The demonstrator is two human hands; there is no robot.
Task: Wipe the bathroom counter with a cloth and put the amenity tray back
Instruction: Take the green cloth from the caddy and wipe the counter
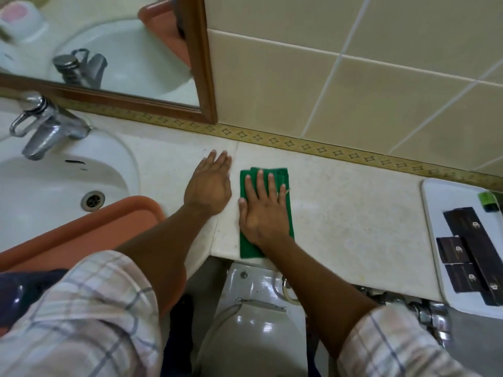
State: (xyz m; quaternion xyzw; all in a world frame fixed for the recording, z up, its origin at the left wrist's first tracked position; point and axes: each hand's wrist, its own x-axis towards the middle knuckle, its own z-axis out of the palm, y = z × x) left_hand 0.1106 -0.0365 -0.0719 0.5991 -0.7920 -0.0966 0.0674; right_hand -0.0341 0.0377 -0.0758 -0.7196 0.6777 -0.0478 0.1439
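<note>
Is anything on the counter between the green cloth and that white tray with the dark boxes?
Nothing visible. The right hand lies flat on the green cloth, and the counter from there to the white tray at its right end looks bare.

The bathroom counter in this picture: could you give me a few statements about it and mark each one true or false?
1. The right hand lies flat on a green cloth. True.
2. The left hand holds the tap. False: it rests flat on the bare counter.
3. The white tray with dark boxes sits at the counter's right end. True.
4. The orange tray sits by the tiled wall. False: it rests over the sink.
</note>
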